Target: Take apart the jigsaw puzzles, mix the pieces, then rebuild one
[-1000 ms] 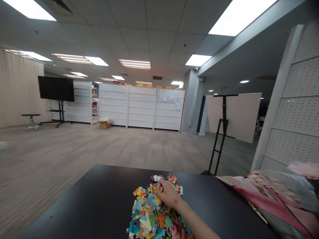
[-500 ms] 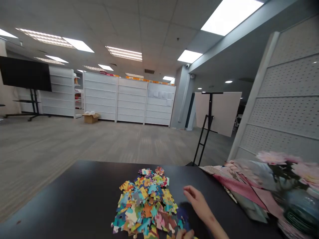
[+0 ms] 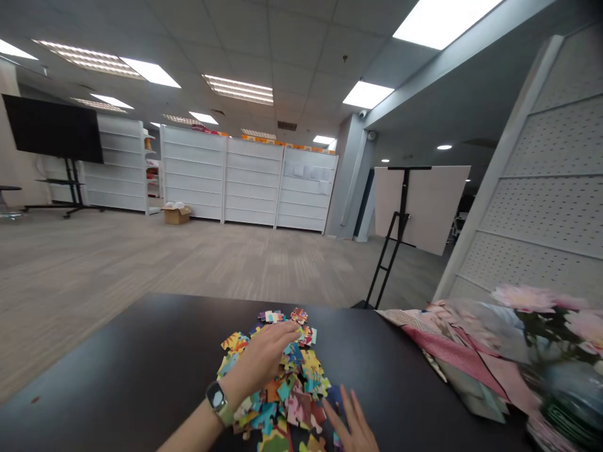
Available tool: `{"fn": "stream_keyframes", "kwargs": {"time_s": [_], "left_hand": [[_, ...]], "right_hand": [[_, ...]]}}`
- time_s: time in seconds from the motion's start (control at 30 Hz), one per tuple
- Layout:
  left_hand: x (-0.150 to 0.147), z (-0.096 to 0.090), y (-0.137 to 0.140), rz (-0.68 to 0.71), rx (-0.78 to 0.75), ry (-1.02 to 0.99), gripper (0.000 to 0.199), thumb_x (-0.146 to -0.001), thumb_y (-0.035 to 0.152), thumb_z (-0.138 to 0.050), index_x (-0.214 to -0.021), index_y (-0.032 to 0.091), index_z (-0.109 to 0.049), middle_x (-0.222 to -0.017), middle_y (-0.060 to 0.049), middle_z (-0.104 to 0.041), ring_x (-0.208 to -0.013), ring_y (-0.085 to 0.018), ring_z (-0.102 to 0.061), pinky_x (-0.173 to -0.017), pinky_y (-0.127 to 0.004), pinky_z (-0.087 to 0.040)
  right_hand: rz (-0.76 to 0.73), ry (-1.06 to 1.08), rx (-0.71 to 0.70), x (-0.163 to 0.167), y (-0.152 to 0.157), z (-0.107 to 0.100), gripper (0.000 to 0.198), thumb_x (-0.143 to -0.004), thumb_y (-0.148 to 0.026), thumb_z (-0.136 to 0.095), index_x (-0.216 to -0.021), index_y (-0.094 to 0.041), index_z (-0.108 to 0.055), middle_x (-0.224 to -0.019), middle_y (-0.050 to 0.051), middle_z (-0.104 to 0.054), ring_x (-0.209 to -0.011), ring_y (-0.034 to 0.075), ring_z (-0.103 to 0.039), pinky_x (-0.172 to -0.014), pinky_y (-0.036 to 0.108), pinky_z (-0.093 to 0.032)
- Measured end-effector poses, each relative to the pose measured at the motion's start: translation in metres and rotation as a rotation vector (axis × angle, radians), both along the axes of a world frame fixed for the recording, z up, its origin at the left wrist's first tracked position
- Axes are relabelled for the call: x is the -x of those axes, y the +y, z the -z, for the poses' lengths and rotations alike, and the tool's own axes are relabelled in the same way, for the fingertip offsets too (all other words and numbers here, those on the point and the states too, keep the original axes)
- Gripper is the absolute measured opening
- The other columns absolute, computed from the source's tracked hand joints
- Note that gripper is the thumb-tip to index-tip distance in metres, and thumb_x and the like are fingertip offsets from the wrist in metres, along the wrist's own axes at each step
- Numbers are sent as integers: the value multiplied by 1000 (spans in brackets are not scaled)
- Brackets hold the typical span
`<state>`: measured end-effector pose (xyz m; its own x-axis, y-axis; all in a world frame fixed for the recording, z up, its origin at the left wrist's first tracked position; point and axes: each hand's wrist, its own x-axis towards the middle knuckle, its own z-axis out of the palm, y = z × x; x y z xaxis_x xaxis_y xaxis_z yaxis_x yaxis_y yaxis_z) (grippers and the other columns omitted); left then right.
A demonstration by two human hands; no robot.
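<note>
Left to right, visibility first. Stool is cut by the left edge. Wristwatch is clear enough, but its display is unreadable. Left hand lies palm down across the upper-left part of the puzzle pile, fingers nearly straight and close together; palm side hidden, so can't tell whether it has hold of a piece. It covers part of the pile, which sits mid-surface; near end runs into the bottom edge. Right hand is at the pile's near right corner, fingers spread wide, blurred, cut off by the bottom edge; no piece seen in it, underside hidden. Dark blue pieces beside its fingertips are too smeared to separate. Far right: pink wrapping is soft, its contents unclear; bottle is cut at the bottom, label not legible. Versus half a second ago: left hand now spans pieces that were uncovered; right hand has dropped from beside the pile's right flank to its near corner. Pile outline roughly the same.
</note>
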<state>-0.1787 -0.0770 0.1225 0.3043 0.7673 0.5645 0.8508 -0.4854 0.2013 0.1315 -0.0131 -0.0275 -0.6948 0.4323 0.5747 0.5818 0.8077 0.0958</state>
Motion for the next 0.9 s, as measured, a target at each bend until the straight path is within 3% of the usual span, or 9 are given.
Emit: {"fn": "stream_keyframes", "kwargs": {"time_s": [0.1, 0.23, 0.37, 0.43, 0.53, 0.6, 0.67, 0.77, 0.9], "left_hand": [[25, -3, -6, -2, 51, 23, 50, -81, -3, -40, -115, 25, -64, -142, -3, -59, -132, -22, -52, -112, -47, -44], [8, 3, -35, -24, 65, 31, 43, -85, 5, -47, -119, 27, -62, -147, -2, -54, -143, -26, -39, -117, -51, -36], [-31, 35, -60, 23, 88, 145, 46, -84, 25, -65, -129, 30, -57, -147, -1, -55, -140, -28, -42, -115, -46, -39], [-44, 58, -63, 44, -46, 277, 48, -89, 34, -66, -135, 29, -53, -146, -2, -56, -133, -26, -49, -106, -39, -46], [-52, 81, -62, -20, -161, 351, 37, -98, 34, -60, -135, 32, -54, -142, 2, -59, -131, -24, -50, -105, -34, -44], [-53, 85, -62, -34, -126, 314, 28, -100, 32, -57, -129, 33, -58, -135, 4, -63, -124, -21, -54, -107, -33, -41], [-53, 87, -64, -57, -44, 254, 25, -100, 31, -57, -125, 33, -60, -123, 4, -67, -110, -20, -59, -105, -34, -41], [-48, 95, -65, -153, -1, 191, 43, -95, 41, -63, -136, 34, -54, -128, -3, -64, -111, -25, -58, -104, -39, -42], [-43, 106, -64, -188, -57, 234, 75, -85, 60, -67, -150, 36, -39, -158, -10, -39, -136, -40, -39, -107, -53, -39]], "right_hand": [[16, -86, -79, 25, -16, -1, 72, -81, -59, -72, -146, -37, -51, -134, 12, -67, -112, 37, -70, -83, 40, -63], [19, -52, -74, 36, -35, -6, 56, -84, -46, -72, -137, -34, -61, -121, 7, -75, -95, 28, -74, -77, 32, -62], [-61, -32, -91, 20, -38, -13, 35, -88, -34, -66, -123, -36, -70, -110, 2, -78, -90, 23, -75, -74, 28, -62], [-51, 7, -92, 10, -34, -18, 28, -92, -31, -61, -117, -33, -72, -109, 5, -78, -93, 22, -75, -77, 27, -62], [61, 17, -84, 3, -28, -25, 41, -94, -38, -58, -133, -27, -65, -131, 14, -68, -115, 31, -69, -87, 37, -62], [78, -47, -97, 5, -27, -26, 58, -92, -47, -60, -145, -24, -55, -142, 17, -60, -123, 38, -63, -89, 45, -61], [25, -129, -139, 11, -28, -24, 63, -90, -46, -62, -149, -26, -50, -139, 15, -63, -119, 38, -66, -87, 46, -62], [-8, -196, -231, 20, -35, -21, 58, -92, -33, -59, -149, -30, -49, -131, 9, -69, -110, 31, -72, -83, 40, -63], [-55, -229, -312, 21, -48, -21, 56, -93, -40, -60, -147, -33, -50, -128, 9, -71, -106, 30, -74, -80, 38, -64]]}}
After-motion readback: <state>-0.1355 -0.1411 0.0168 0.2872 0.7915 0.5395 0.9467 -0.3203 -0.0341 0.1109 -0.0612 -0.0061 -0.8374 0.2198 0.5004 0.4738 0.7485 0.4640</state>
